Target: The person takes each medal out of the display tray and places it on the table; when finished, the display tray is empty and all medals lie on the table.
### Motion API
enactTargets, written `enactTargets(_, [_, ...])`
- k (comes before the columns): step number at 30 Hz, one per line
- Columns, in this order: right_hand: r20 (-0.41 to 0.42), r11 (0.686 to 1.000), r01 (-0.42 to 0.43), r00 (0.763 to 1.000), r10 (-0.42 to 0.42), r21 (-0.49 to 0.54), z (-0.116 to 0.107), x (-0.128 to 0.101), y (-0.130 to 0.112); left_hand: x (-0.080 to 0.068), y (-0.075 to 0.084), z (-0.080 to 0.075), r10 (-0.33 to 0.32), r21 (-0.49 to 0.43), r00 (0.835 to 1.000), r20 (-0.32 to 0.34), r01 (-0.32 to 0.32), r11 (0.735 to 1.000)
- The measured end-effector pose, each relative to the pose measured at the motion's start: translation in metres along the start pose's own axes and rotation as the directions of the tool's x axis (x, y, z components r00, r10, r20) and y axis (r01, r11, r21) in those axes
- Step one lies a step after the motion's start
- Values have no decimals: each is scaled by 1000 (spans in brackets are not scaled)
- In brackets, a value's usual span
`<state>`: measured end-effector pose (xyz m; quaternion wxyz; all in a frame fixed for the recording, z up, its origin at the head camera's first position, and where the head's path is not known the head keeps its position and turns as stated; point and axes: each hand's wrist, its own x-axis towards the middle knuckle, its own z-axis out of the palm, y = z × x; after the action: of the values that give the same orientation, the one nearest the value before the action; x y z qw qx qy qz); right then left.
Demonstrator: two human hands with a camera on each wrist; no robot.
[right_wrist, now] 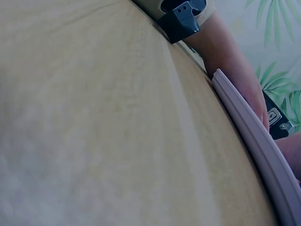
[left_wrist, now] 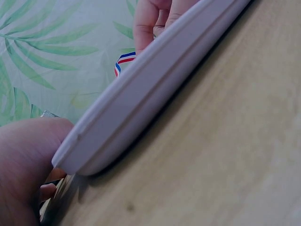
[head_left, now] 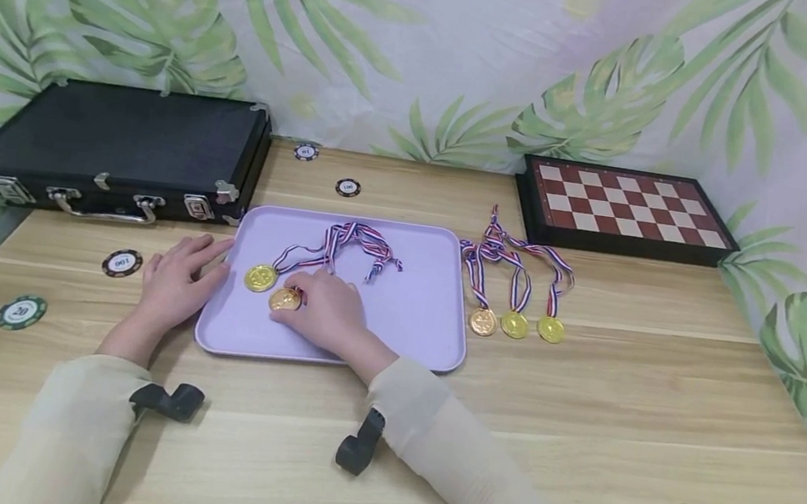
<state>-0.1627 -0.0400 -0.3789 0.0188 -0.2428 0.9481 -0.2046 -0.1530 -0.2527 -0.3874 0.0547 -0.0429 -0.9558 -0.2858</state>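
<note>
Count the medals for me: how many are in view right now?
5. Two lie in the lilac tray: one gold medal near its left rim, one under the right hand. Three sit in a row on the table right of the tray. None looks hidden.

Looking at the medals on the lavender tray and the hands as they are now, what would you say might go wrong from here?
The ribbons of the two medals on the tray lie bunched together, so lifting the medal under the right hand may drag the other medal along. The left hand only rests at the tray's edge, so the tray may slide toward the three medals beside it.
</note>
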Motion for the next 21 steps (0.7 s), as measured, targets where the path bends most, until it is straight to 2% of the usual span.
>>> enactTargets(5, [12, 999, 47, 999, -47, -9, -1, -3, 2, 0, 0, 0, 2, -1, 1000, -4, -2, 1000])
enactTargets(9, [58, 985, 147, 987, -152, 90, -5, -12, 6, 0, -1, 0, -6, 2, 1000, 1, 6, 1000])
enactTargets(13, [88, 942, 246, 958, -272, 230, -13, -27, 15, 0, -1, 1, -9, 3, 1000, 7, 9, 1000])
enactTargets(16, [88, 901, 276, 943, -322, 334, -24, -38, 24, 0, -1, 1, -8, 2, 1000, 10, 8, 1000])
enactTargets(21, [55, 838, 256, 946, -321, 482, -56, -49, 37, 0, 0, 0, -4, -2, 1000, 5, 4, 1000])
